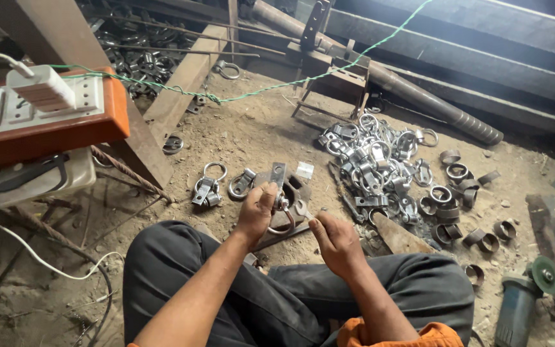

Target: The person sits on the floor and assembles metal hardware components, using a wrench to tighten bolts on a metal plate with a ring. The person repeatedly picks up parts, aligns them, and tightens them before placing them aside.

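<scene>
I sit cross-legged on a dirt floor. My left hand (257, 207) grips a metal clamp piece (279, 186), a flat perforated bar with a ring hanging below it, held upright over a rusty metal block (295, 193). My right hand (335, 241) is close beside it, fingers pinched on a small thin part near the ring; the part is too small to identify. A heap of similar ring clamps (374, 164) lies just right of the hands.
Two finished clamps (208, 186) lie on the dirt to the left. Short metal rings (460, 193) are scattered at the right. An angle grinder (525, 299) rests at the lower right. An orange power strip (40, 106) with cables sits at the left. A long steel pipe (419, 96) runs across the back.
</scene>
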